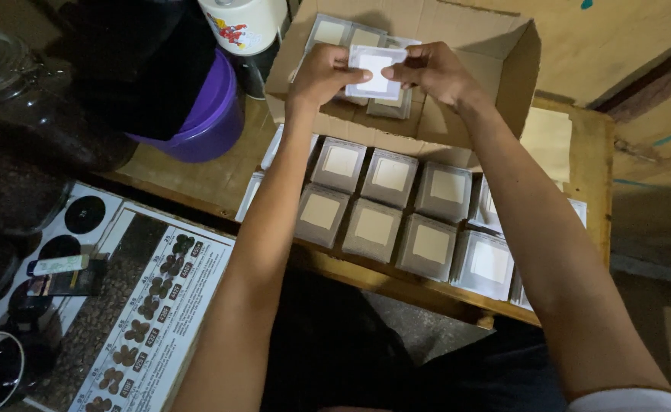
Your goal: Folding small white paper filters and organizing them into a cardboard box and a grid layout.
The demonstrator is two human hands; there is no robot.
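Observation:
Both my hands hold one small square silver pouch with a pale centre panel, up over an open cardboard box. My left hand pinches its left edge and my right hand pinches its right edge. Inside the box, under the pouch, lie more pouches of the same kind. Nearer to me, several stacks of the same pouches stand in two rows on a wooden table.
A purple tub and a white container stand at the table's back left. A dark glass jar is at far left. A printed sheet with coffee bean pictures lies at lower left, with a small tube on it.

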